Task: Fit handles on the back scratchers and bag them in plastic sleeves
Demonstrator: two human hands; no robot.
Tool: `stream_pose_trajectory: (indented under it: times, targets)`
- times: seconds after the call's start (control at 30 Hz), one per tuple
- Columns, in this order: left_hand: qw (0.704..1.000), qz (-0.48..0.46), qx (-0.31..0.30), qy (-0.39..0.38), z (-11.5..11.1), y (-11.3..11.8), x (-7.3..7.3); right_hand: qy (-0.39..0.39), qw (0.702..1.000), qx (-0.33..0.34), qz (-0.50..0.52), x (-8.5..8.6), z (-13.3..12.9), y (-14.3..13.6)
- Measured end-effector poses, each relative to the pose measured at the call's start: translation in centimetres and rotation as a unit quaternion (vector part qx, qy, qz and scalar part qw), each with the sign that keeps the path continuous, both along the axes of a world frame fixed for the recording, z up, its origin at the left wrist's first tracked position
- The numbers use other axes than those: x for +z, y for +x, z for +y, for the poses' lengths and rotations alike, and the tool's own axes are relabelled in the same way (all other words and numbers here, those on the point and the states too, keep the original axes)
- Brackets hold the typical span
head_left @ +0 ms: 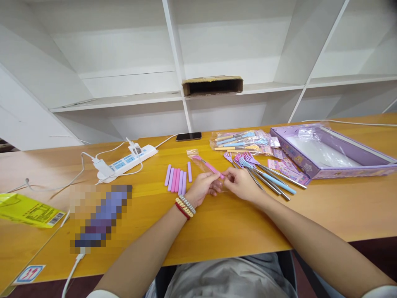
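A pink back scratcher (211, 167) lies slantwise in a clear plastic bag (192, 152) between my hands. Its claw end points away from me. My left hand (202, 187) is closed around the lower part of the bagged scratcher. The fingers of my right hand (242, 184) pinch the bag's near end, beside the pink handle tip. Several purple and pink tubes (176, 180) lie in a row left of my hands. To the right is a loose pile of metal-rod back scratchers (269, 179) with purple, pink and blue claws.
Behind the pile lie bagged back scratchers (242, 141) and printed cards (287, 169). A purple box (313, 167) holding clear plastic stands at right. Leftward are a power strip (130, 162) with cables, a pixelated phone (104, 215) and a yellow packet (31, 210). A dark phone (189, 136) lies at the back.
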State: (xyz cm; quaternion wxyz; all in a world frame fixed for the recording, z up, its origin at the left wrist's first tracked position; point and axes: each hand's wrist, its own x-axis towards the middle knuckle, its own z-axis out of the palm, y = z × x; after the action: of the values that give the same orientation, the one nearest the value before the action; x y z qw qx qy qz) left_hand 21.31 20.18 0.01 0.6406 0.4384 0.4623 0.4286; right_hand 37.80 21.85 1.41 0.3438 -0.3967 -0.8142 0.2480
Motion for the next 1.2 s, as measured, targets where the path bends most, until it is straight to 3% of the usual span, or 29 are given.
stream_pose_trajectory:
  times: [0.47, 0.77, 0.9, 1.2]
  targets:
    - [1.000, 0.001, -0.007, -0.015, -0.12, 0.13, 0.65, 0.030, 0.999, -0.019, -0.031, -0.14, -0.08, -0.18]
    - [1.000, -0.021, 0.006, -0.014, -0.12, 0.05, 0.61, 0.068, 0.996, 0.039, -0.030, -0.30, -0.16, 0.03]
    - [1.000, -0.023, 0.000, -0.017, -0.10, 0.03, 0.66, 0.060, 0.996, 0.061, -0.032, -0.30, -0.11, 0.17]
    - [1.000, 0.010, -0.025, -0.012, -0.32, -0.08, 0.75, 0.009, 0.999, 0.030, -0.022, -0.13, -0.19, 0.28]
